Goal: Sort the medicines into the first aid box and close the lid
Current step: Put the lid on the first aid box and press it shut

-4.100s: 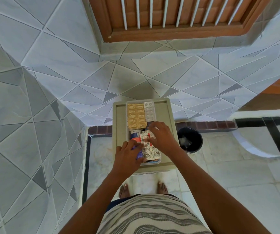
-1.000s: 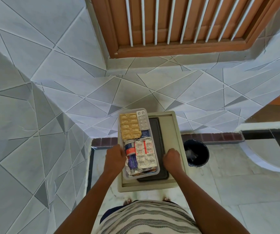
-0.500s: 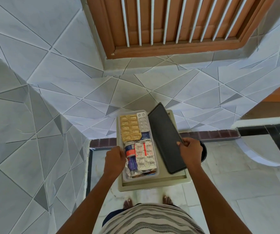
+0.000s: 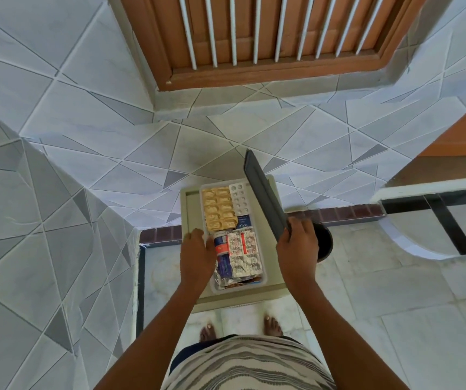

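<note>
A: Where's the box, and what have your hands got?

B: The clear first aid box (image 4: 264, 280), packed with blister strips (image 4: 220, 209), sits on the beige stool (image 4: 191, 209), along its left half, near end close to the stool's front edge. Your left hand (image 4: 196, 256) rests against the box's left wall; whether its fingers curl over the rim, I cannot tell. Your right hand (image 4: 297, 249) grips the near end of the dark lid (image 4: 264, 197), which is raised and tilted on edge above the box's right side.

A: Anything around you?

B: A black bin (image 4: 324, 243) stands on the floor just right of the stool, partly behind your right hand. Tiled walls close in at left and behind, under a barred wooden window (image 4: 254, 32).
</note>
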A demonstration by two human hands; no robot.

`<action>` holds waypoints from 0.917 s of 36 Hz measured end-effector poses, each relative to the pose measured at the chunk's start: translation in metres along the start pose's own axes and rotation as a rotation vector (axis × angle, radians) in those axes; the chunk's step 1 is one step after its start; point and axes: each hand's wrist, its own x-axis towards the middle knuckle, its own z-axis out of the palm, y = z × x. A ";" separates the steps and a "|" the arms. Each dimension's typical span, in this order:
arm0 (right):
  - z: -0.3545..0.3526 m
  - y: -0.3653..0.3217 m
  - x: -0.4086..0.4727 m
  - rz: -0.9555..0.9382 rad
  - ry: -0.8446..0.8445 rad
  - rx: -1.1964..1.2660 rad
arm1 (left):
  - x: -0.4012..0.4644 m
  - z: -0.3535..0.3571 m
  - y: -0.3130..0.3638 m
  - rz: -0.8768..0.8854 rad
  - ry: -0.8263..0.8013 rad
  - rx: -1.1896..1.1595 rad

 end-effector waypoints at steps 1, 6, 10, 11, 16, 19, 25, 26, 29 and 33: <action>0.001 -0.002 -0.002 -0.034 -0.001 -0.013 | 0.001 -0.001 0.006 0.068 0.063 -0.039; 0.008 -0.010 -0.014 -0.231 0.001 -0.154 | 0.002 -0.010 0.073 0.042 -0.146 -0.518; 0.011 -0.014 -0.026 -0.347 -0.054 -0.228 | 0.012 -0.006 0.107 -0.191 -0.218 -0.726; 0.012 -0.014 -0.028 -0.362 -0.061 -0.233 | 0.015 -0.004 0.108 -0.213 -0.185 -0.677; 0.007 -0.004 -0.021 -0.441 -0.084 -0.059 | 0.031 -0.002 0.093 -0.361 -0.214 -0.708; 0.000 0.005 -0.015 -0.313 -0.086 0.089 | 0.041 -0.011 0.082 -0.388 -0.313 -0.796; 0.016 0.033 0.011 0.168 -0.422 -0.050 | 0.050 -0.031 0.065 -0.375 -0.447 -0.798; 0.018 0.036 0.016 0.203 -0.472 -0.001 | 0.050 -0.032 0.063 -0.379 -0.463 -0.794; 0.024 0.042 0.017 0.181 -0.527 0.049 | 0.048 -0.029 0.055 -0.352 -0.453 -0.793; 0.027 0.034 0.006 0.171 -0.532 0.070 | 0.041 -0.021 0.047 -0.247 -0.229 -0.600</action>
